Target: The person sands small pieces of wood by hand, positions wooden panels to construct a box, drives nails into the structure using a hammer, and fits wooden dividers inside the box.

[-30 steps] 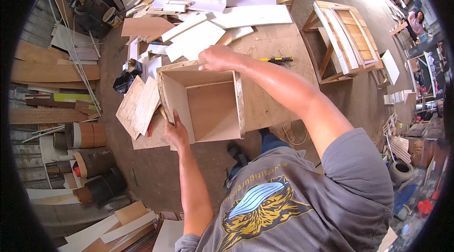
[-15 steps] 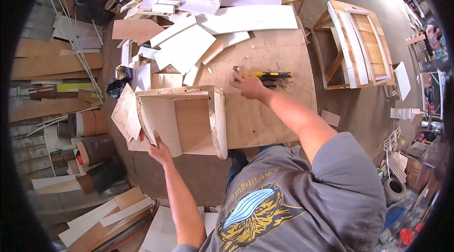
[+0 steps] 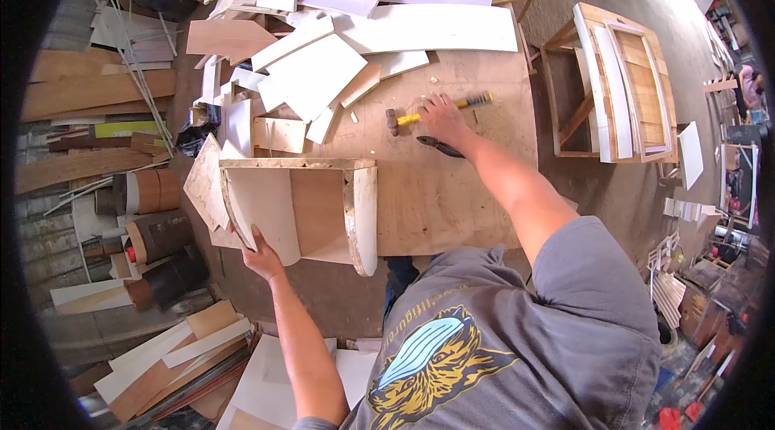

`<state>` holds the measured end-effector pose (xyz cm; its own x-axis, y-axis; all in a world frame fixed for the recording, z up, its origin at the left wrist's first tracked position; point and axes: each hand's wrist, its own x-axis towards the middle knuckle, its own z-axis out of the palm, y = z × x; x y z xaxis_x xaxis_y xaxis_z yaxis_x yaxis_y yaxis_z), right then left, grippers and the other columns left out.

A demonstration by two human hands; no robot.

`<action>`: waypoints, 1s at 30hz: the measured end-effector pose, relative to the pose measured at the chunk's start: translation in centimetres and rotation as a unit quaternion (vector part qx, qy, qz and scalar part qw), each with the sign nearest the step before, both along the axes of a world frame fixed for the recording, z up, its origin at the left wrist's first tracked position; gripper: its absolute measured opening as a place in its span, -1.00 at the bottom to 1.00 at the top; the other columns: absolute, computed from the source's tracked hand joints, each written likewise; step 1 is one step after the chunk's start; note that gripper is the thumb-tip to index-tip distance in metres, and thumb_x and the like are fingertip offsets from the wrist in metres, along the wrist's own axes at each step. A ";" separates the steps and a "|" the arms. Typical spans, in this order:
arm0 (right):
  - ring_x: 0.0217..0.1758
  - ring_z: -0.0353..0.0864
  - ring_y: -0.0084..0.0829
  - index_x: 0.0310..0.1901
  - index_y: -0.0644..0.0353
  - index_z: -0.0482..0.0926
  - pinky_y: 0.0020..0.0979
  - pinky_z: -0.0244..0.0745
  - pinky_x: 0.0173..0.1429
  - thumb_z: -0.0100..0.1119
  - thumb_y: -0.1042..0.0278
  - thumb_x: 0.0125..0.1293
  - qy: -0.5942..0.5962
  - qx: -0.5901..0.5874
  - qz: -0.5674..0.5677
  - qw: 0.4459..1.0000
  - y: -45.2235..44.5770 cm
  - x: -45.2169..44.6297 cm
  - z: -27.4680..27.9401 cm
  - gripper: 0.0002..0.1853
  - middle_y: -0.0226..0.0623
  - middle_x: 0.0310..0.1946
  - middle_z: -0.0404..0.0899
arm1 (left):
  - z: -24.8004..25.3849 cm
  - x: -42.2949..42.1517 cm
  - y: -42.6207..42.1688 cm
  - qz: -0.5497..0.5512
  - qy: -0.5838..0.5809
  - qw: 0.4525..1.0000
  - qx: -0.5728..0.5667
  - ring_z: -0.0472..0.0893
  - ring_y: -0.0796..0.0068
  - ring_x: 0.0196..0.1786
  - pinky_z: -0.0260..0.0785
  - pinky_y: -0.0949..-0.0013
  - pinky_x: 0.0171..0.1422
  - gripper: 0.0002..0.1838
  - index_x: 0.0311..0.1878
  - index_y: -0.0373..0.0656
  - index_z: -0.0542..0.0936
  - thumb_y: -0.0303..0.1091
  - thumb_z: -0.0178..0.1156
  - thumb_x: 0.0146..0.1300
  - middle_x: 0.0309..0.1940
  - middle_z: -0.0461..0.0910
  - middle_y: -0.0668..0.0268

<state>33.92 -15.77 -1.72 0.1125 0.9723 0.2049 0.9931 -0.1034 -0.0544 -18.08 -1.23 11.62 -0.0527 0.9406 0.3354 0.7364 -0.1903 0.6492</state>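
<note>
A wooden box frame point(image 3: 323, 208) with an open front rests at the near left part of the plywood table point(image 3: 452, 204). My left hand point(image 3: 263, 255) grips its left side panel, thumb on the inner face. My right hand point(image 3: 442, 120) is closed around the yellow handle of a hammer point(image 3: 409, 119), whose head points left. Just below that hand lie dark pliers point(image 3: 438, 146), partly hidden by the wrist.
White and brown board offcuts point(image 3: 315, 75) pile up beyond the box. A wooden frame structure point(image 3: 622, 83) stands right of the table. Rolls and boards point(image 3: 161, 236) line the left floor. Another person point(image 3: 751, 87) is at the far right.
The box has come down to the left, and my right hand has left its top edge and closed on the hammer. The hammer's head has swung nearer to me.
</note>
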 end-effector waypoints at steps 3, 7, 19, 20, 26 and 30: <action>0.18 0.56 -0.29 -0.16 0.05 0.71 -0.09 0.39 0.34 0.18 0.25 0.33 -0.054 0.017 0.034 0.998 3.3 2.0 -0.5 -0.83 -0.31 -0.05 0.67 | 1.0 1.0 -0.5 0.002 -0.007 1.000 -0.006 0.78 0.14 -0.12 0.59 0.15 -0.02 -0.44 0.13 -0.47 0.67 -0.02 0.35 0.48 -0.13 0.79 -0.04; 0.21 0.56 -0.24 -0.10 0.08 0.70 -0.08 0.40 0.35 0.17 0.26 0.33 -0.048 -0.016 0.025 0.998 5.3 2.0 -0.8 -0.80 -0.28 -0.05 0.68 | 1.6 1.8 -0.8 -0.006 -0.017 1.000 0.013 0.78 0.13 -0.11 0.59 0.15 -0.01 -0.41 0.12 -0.48 0.67 0.01 0.34 0.48 -0.13 0.79 -0.04; 0.33 0.50 -0.12 0.27 -0.04 0.58 0.03 0.34 0.45 0.19 0.23 0.38 0.061 -0.020 0.026 0.998 -8.3 -1.6 -0.2 -0.58 -0.18 0.18 0.58 | 0.7 1.5 -0.7 0.021 -0.020 1.000 0.001 0.77 0.13 -0.18 0.59 0.12 -0.07 -0.43 0.01 -0.51 0.68 0.01 0.32 0.50 -0.22 0.78 -0.06; 0.38 0.47 -0.10 0.31 -0.04 0.55 0.05 0.30 0.49 0.16 0.25 0.42 0.051 -0.060 0.004 0.997 -8.2 -0.9 -0.3 -0.56 -0.15 0.24 0.55 | 0.8 1.4 -0.8 0.015 -0.011 1.000 0.004 0.77 0.14 -0.19 0.59 0.13 -0.09 -0.43 0.01 -0.51 0.68 0.01 0.32 0.50 -0.22 0.78 -0.06; 0.60 0.31 -0.09 0.35 0.02 0.54 0.09 0.17 0.63 0.14 0.32 0.42 0.046 -0.033 -0.014 0.998 -10.7 -4.5 -0.5 -0.54 -0.14 0.47 0.41 | 0.9 1.1 -0.7 0.023 0.017 1.000 -0.012 0.77 0.15 -0.21 0.60 0.14 -0.10 -0.43 0.02 -0.51 0.68 0.00 0.33 0.49 -0.20 0.78 -0.06; 0.69 0.17 -0.11 0.44 0.01 0.45 0.11 0.11 0.67 0.25 0.29 0.36 0.094 0.003 -0.091 0.991 -13.2 -4.6 -1.6 -0.40 -0.18 0.60 0.26 | 0.8 1.1 -0.6 0.016 0.040 0.999 0.027 0.79 0.17 -0.16 0.62 0.14 -0.06 -0.40 0.08 -0.50 0.68 0.03 0.33 0.49 -0.17 0.79 -0.05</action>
<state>29.37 -28.93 -3.35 0.3226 0.9311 0.1701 0.9303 -0.2787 -0.2386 -16.96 -1.83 12.45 -0.0538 0.9196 0.3890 0.7920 -0.1979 0.5775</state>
